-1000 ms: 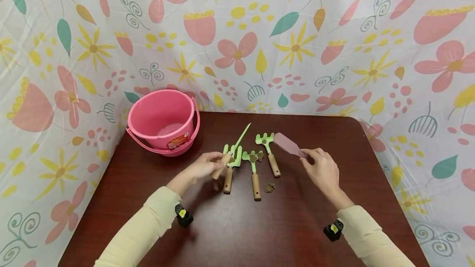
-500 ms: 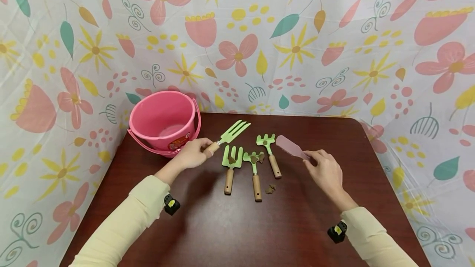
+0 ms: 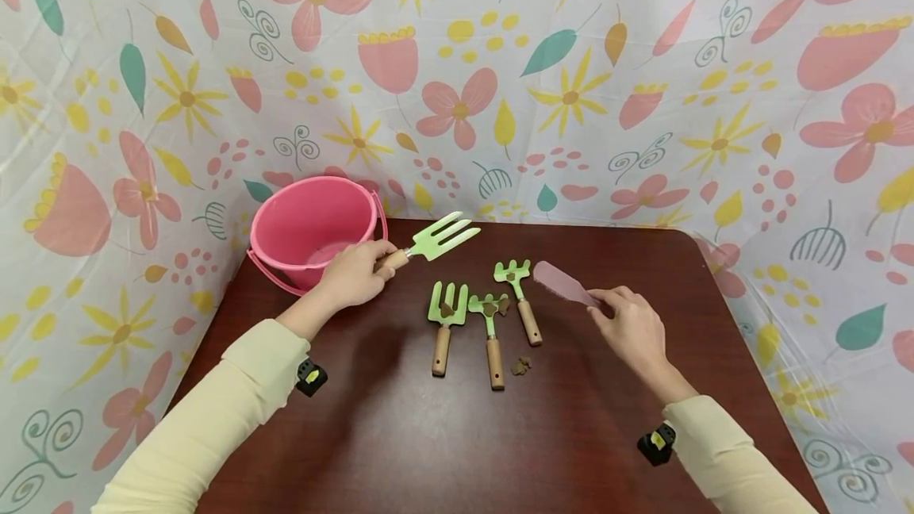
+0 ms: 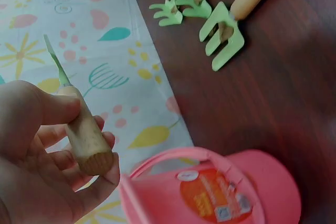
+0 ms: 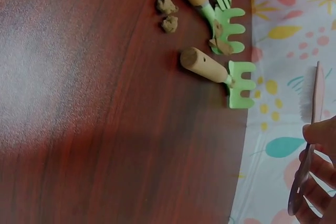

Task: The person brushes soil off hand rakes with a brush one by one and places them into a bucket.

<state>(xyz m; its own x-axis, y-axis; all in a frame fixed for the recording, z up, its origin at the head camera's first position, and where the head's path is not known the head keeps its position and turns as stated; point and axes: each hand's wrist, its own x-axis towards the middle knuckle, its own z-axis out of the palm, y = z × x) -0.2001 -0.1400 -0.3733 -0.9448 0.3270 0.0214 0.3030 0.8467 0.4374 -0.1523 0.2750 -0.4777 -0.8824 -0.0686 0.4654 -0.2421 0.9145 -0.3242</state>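
My left hand [image 3: 355,273] grips the wooden handle of a green hand fork [image 3: 444,238], its tines pointing right, in front of the pink bucket [image 3: 314,220]. In the left wrist view the fork's handle [image 4: 86,135] lies between thumb and curled fingers. My right hand [image 3: 631,329] pinches a pink brush [image 3: 560,282] by its handle; pale bristles [image 5: 305,100] show in the right wrist view. Between the hands lie a second green fork [image 3: 448,308] and two small green rakes, one in the middle [image 3: 493,339] and one farther right [image 3: 524,308]. Brown clumps stick to their heads.
Loose brown crumbs [image 3: 521,366] lie on the dark wooden table [image 3: 457,450], right of the middle rake's handle. A flowered cloth [image 3: 614,141] hangs behind the table and along both sides. The bucket's handle hangs down around its outside.
My left hand has carried the fork left and back towards the bucket, turning it from edge-on to show its flat face. The right hand with the brush has shifted slightly right.
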